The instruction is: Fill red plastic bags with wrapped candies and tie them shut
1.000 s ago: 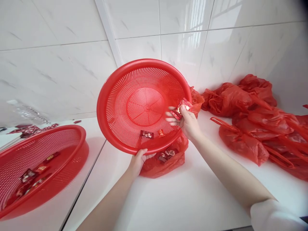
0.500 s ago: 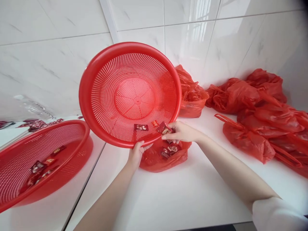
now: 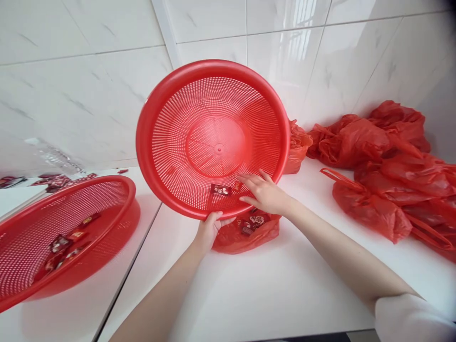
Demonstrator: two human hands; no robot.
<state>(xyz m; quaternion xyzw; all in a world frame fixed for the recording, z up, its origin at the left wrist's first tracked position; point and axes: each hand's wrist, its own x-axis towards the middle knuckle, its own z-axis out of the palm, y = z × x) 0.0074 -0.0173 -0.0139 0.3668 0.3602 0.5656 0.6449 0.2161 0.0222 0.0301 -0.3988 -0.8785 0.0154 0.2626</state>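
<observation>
A red plastic colander (image 3: 213, 69) is tilted up on its side, its inside facing me. My left hand (image 3: 209, 232) grips its lower rim, thumb over the edge. Low on the inner wall lie a dark red wrapped snack (image 3: 221, 190) and a small orange-red packet (image 3: 236, 186). My right hand (image 3: 264, 192) is over the lower right of the colander, fingers stretched out beside the orange packet, with nothing visible in them. Beneath the rim sits an open red plastic bag (image 3: 249, 241) with dark red wrapped snacks (image 3: 254, 222) inside.
At the left a second red colander (image 3: 117, 228) holds several wrapped snacks (image 3: 60, 243). Filled red plastic bags (image 3: 370, 204) crowd the right side, and another bag (image 3: 297, 147) stands behind the colander. A tiled wall (image 3: 285, 57) closes off the back of the white table (image 3: 285, 285).
The dark red snack that my right hand held is gone from its fingers. That hand has opened and moved over the colander's inside. The colander has shifted right in view.
</observation>
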